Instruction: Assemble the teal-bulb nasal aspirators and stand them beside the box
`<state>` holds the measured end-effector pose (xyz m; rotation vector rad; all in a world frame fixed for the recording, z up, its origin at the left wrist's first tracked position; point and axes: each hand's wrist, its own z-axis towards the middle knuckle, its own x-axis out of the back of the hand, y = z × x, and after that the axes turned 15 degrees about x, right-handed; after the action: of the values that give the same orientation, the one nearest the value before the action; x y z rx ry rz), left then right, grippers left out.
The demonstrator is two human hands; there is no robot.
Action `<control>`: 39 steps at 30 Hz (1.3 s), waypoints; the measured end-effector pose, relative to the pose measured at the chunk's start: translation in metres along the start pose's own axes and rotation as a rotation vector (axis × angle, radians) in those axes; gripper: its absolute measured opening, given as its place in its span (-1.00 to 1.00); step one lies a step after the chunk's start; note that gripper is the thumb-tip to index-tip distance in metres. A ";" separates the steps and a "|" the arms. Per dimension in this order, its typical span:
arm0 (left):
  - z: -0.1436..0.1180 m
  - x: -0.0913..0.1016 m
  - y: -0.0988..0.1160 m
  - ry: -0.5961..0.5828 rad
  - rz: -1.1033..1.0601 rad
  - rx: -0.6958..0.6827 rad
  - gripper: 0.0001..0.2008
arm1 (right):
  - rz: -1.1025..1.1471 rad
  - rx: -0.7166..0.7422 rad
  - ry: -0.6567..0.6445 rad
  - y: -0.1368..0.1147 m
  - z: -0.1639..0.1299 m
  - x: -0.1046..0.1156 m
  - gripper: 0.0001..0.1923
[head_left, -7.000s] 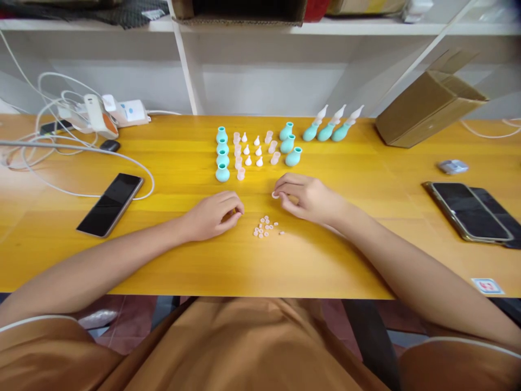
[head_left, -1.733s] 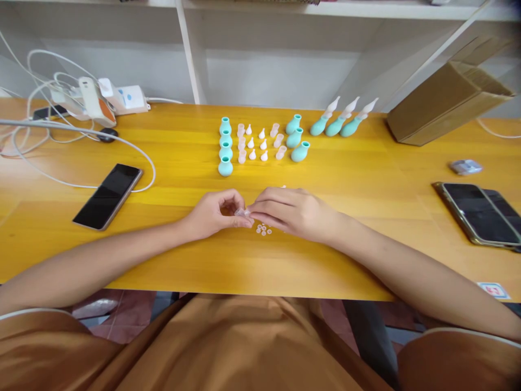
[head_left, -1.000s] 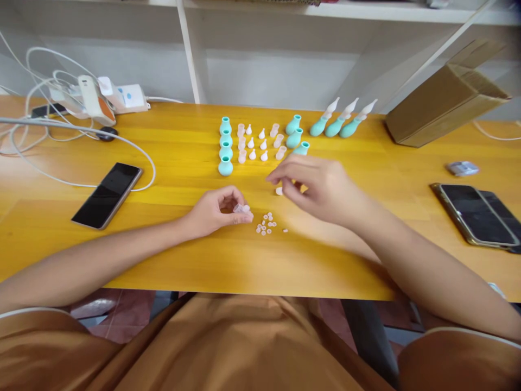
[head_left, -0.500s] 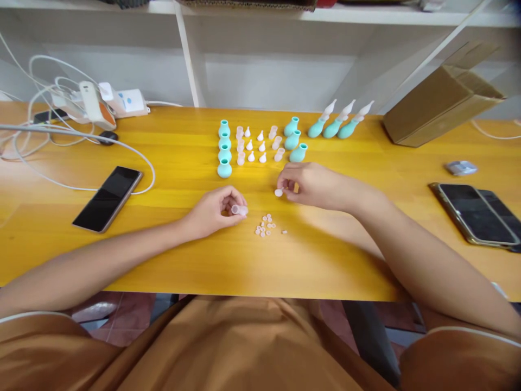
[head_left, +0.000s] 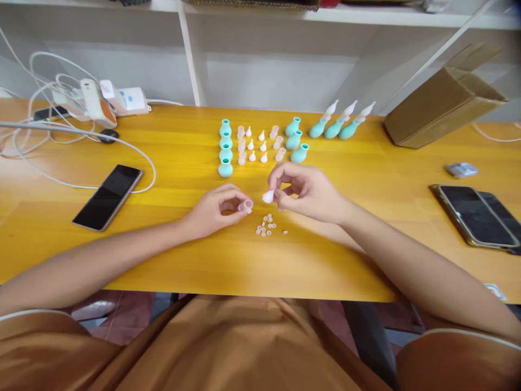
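Between the fingertips of my left hand is a small translucent pinkish connector tube, its open end facing up and right. My right hand pinches a white cone-shaped nozzle tip, wide end toward the left hand; the two pieces are apart. Below them lies a loose cluster of small pinkish rings. Farther back stand rows of turquoise bulbs, more connector tubes and white nozzle tips. Several assembled bulbs with nozzles lean at the back right.
A phone and tangled white cables with chargers are at the left. On the right are a cardboard box, a small plastic-wrapped item and stacked phones. A white shelf rises behind the table.
My right hand has moved left toward the left hand, turning the nozzle tip so its side shows. My left hand has shifted slightly right and tilted the tube's open end upward.
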<state>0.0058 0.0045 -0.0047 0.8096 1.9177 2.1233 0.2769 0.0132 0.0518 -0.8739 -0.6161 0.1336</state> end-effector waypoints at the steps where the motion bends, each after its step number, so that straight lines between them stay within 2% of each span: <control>1: 0.000 0.000 0.000 -0.002 0.012 -0.008 -0.83 | 0.003 0.008 0.026 0.000 -0.001 -0.004 -0.89; 5: 0.001 0.001 0.000 -0.008 0.016 -0.006 -0.78 | -0.100 0.090 0.079 0.004 -0.006 -0.017 -0.87; 9: 0.000 0.001 0.003 -0.025 0.013 0.047 -0.74 | -0.189 0.179 0.027 0.007 -0.008 -0.021 -0.86; 14: 0.001 0.003 0.004 -0.018 0.011 0.108 -0.68 | -0.231 0.207 0.002 0.009 -0.009 -0.022 -0.86; 18: 0.002 0.004 0.005 -0.021 -0.021 0.127 -0.66 | -0.254 0.215 0.042 0.011 -0.011 -0.026 -0.83; 23: 0.003 0.005 0.005 -0.020 -0.042 0.150 -0.64 | -0.310 0.290 0.100 0.015 -0.013 -0.033 -0.81; 33: 0.002 0.007 0.004 -0.040 -0.015 0.147 -0.67 | -0.161 0.253 0.087 0.024 -0.020 -0.037 -0.87; 39: 0.004 0.009 0.004 -0.077 -0.083 0.178 -0.63 | -0.119 0.218 0.165 0.027 -0.022 -0.044 -0.91</control>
<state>0.0016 0.0114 0.0018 0.8151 2.0835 1.8672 0.2569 0.0001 0.0013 -0.6293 -0.4869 0.0198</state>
